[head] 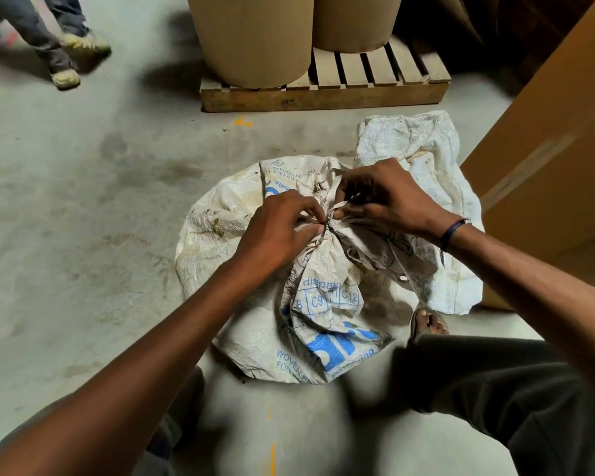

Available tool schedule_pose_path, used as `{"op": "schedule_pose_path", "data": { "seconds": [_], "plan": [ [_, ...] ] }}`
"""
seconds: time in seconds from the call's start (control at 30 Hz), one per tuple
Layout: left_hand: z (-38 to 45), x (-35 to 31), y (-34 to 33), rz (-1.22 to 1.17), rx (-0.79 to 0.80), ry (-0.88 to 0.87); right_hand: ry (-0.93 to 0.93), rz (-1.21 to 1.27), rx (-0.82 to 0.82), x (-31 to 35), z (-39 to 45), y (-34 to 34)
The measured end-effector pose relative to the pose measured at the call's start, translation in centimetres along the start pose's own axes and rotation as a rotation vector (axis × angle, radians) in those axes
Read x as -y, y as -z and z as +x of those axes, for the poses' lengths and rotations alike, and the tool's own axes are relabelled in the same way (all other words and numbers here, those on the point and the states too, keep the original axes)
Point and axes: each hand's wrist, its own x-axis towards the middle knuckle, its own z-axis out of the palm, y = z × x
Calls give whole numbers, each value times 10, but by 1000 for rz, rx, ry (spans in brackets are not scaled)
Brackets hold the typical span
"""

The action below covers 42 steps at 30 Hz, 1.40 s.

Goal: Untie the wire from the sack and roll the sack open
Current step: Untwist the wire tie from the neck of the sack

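Bare forearms; a dark blue band (452, 231) circles the right wrist, dark trousers (516, 389) below, and seemingly a sandal (426, 322).

On the white woven plastic sack (327, 304) in front of me, blue print reads "C9", "C12" in grid boxes, plus "WOVEN" and "FOR" lower down.

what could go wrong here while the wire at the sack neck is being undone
The wire is thin and mostly hidden between the fingertips of the left hand and right hand, so a loose end might prick a finger. The sack looks worn and stained; hard pulling on its bunched neck could tear the weave.
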Motion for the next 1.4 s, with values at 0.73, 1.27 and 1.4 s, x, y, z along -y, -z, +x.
{"op": "schedule_pose_path", "data": {
  "seconds": [0.73,1.27,1.4],
  "plan": [
    [0,-11,20,644,43,-220,77,-34,30,24,18,1],
    [-9,14,48,75,25,65,-3,-77,-20,13,11,3],
    [-8,3,25,34,58,59,-6,-69,-41,22,19,1]
  ]
}}
